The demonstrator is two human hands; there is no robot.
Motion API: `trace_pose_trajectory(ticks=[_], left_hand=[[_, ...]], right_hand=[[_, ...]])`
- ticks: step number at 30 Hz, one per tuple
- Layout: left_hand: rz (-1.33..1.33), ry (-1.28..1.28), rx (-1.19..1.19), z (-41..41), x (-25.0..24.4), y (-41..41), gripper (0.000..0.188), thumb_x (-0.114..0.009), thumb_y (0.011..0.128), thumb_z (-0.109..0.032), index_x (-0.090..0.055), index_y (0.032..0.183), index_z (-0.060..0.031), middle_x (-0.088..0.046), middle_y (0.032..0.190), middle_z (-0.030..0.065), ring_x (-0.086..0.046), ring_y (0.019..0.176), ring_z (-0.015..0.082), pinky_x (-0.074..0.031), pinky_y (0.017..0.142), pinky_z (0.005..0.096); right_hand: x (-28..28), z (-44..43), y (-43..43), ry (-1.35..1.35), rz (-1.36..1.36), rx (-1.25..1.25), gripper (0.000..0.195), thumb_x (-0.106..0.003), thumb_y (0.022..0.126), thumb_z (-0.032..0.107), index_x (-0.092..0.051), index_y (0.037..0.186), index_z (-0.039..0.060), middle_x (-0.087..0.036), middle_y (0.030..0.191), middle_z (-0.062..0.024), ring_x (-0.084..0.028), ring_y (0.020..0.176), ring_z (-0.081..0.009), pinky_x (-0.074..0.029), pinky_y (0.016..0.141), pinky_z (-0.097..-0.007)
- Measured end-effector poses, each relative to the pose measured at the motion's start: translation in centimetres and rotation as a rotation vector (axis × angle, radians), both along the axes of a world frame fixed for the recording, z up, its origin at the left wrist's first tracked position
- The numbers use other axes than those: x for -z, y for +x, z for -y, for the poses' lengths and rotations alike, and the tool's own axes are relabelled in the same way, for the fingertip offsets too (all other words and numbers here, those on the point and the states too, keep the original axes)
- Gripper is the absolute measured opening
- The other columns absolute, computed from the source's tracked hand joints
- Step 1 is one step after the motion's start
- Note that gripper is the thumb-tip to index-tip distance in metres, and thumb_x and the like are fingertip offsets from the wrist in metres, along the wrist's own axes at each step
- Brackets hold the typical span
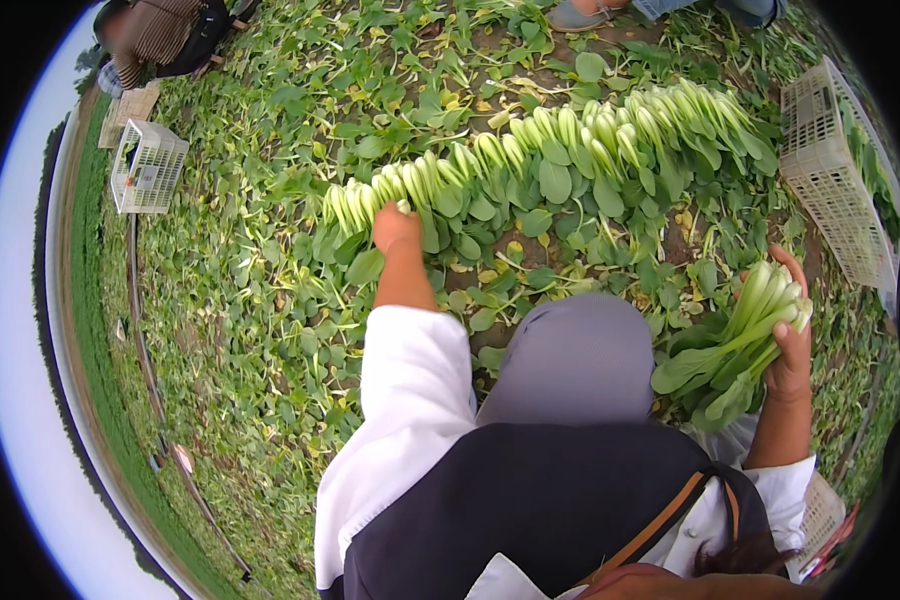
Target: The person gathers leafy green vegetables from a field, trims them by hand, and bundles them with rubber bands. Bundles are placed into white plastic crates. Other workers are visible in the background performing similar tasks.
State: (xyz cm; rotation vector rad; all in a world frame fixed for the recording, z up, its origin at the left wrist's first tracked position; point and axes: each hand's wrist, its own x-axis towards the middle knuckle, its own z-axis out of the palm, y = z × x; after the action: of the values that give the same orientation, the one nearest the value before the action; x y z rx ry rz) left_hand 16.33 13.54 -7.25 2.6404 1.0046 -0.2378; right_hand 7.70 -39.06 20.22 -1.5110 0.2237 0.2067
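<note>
A long row of bok choy lies on the ground before me, pale stem ends away from me and green leaves towards me. At the row's left part, my left hand is closed around a bok choy head; only its pale base shows above the fist. Off to the right, my right hand holds a bunch of several bok choy in the air. Thumb and fingers wrap its pale bases, and the leaves hang down to the left, beside my grey-clad knee.
A white plastic crate with greens stands at the right. Another crate stands far left, near a bent-over person. A co-worker's shoe is at the top. Loose leaves cover the soil; a dark hose runs along the left.
</note>
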Motion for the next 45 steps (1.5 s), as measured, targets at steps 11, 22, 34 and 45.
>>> trace_pose_trajectory(ticks=[11, 22, 34, 45], left_hand=[[0.616, -1.333, 0.521, 17.5, -29.0, -5.2, 0.026, -0.065, 0.089, 0.0, -0.052, 0.111, -0.0038, -0.067, 0.094, 0.0097, -0.066, 0.088, 0.0213, -0.053, 0.085, 0.0361], [0.358, -1.431, 1.076, 41.4, -36.4, -14.9, 0.038, -0.066, 0.087, -0.006, -0.048, 0.119, 0.0004, -0.059, 0.107, 0.0088, -0.057, 0.097, 0.0126, -0.048, 0.084, 0.0283], [0.124, -1.129, 1.11, 46.7, -42.6, -16.2, 0.052, -0.07, 0.094, -0.024, -0.053, 0.134, 0.0044, -0.066, 0.117, 0.0095, -0.062, 0.105, 0.0144, -0.05, 0.092, 0.0288], [0.12, -1.152, 1.165, 44.1, -53.3, -14.9, 0.044, -0.053, 0.102, -0.037, -0.053, 0.136, -0.0084, -0.064, 0.101, 0.0052, -0.058, 0.083, 0.0122, -0.051, 0.072, 0.0267]], right_hand=[[-5.2, 0.3, -5.3, 0.102, 0.298, 0.035, 0.093, -0.083, 0.067, 0.025, -0.038, 0.145, 0.0048, -0.063, 0.117, -0.0078, -0.062, 0.107, -0.0188, -0.049, 0.096, -0.0332], [-7.2, 4.7, -13.9, 0.227, 0.577, 0.301, 0.082, -0.079, 0.072, 0.003, -0.038, 0.143, 0.0059, -0.056, 0.122, -0.0072, -0.056, 0.111, -0.015, -0.047, 0.097, -0.0308], [-4.3, 9.1, -15.9, 0.859, 0.466, 0.28, 0.072, -0.078, 0.08, 0.017, -0.041, 0.142, 0.0066, -0.06, 0.121, -0.0065, -0.06, 0.112, -0.0189, -0.049, 0.099, -0.0346], [-3.8, 12.4, -16.3, 1.159, 0.499, 0.029, 0.081, -0.073, 0.08, 0.042, -0.038, 0.144, 0.0065, -0.059, 0.125, -0.021, -0.063, 0.111, -0.0307, -0.054, 0.095, -0.0449]])
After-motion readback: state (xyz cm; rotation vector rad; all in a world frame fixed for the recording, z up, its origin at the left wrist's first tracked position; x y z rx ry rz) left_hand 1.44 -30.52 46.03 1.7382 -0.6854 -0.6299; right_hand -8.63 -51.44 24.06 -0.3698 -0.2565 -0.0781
